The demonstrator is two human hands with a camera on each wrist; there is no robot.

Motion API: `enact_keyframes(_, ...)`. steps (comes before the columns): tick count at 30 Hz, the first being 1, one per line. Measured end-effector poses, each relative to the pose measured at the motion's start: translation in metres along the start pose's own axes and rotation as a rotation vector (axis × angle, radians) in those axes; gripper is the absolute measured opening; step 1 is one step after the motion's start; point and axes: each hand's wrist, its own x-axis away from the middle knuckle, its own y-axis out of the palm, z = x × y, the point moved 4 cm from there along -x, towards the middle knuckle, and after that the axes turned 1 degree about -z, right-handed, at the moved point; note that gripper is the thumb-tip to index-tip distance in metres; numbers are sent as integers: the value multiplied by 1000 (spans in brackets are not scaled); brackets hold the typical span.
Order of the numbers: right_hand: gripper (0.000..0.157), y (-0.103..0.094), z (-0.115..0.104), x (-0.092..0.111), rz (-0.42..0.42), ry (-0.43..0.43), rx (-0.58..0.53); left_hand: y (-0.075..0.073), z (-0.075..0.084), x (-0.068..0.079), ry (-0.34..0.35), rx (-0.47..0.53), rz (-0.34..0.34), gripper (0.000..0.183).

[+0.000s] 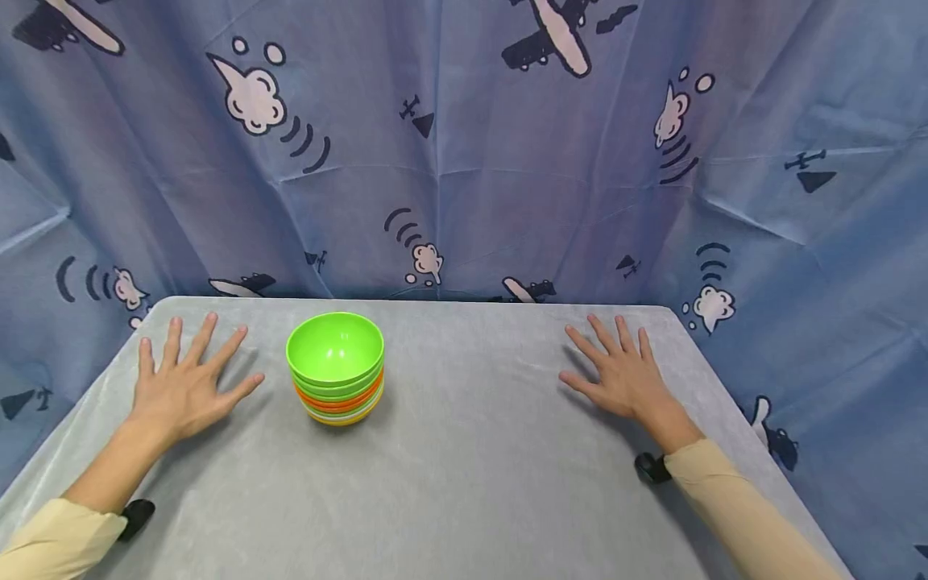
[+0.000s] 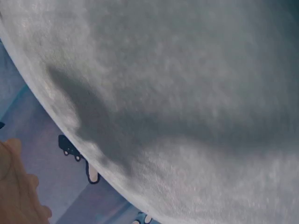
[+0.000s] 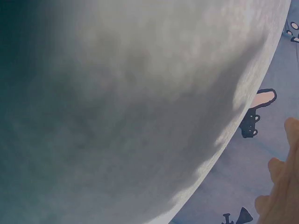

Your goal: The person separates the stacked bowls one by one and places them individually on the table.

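Observation:
A stack of nested bowls (image 1: 337, 366) stands upright left of the middle of the table, bright green on top, with green, orange, white and yellow rims below. To its left, my left hand (image 1: 181, 392) is spread palm down with straight fingers, apart from the bowls and holding nothing. Far to the right of the stack, my right hand (image 1: 622, 374) is likewise spread and holds nothing. Only part of the left hand (image 2: 18, 186) shows in the left wrist view, and part of the right hand (image 3: 282, 182) in the right wrist view; neither shows the bowls.
The table (image 1: 464, 483) wears a light grey cover. Behind and beside it hangs a blue curtain (image 1: 478, 161) printed with planes and clouds. Dark devices sit on both wrists, one at the left cuff (image 1: 135, 518), one at the right cuff (image 1: 652, 468).

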Motion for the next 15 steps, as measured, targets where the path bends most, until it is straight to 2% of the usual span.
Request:
enact_keyframes(8,86,-9,0,-4,8,10,7,1,-2,3,-5,24,17,85)
enact_keyframes(13,87,-12,-2,-6,-28,16,1,0,-2,2,-5,28,23,85)
enact_keyframes(15,87,-14,-3,-9,-25,9,-18,-2,-2,1,0,59,34,84)
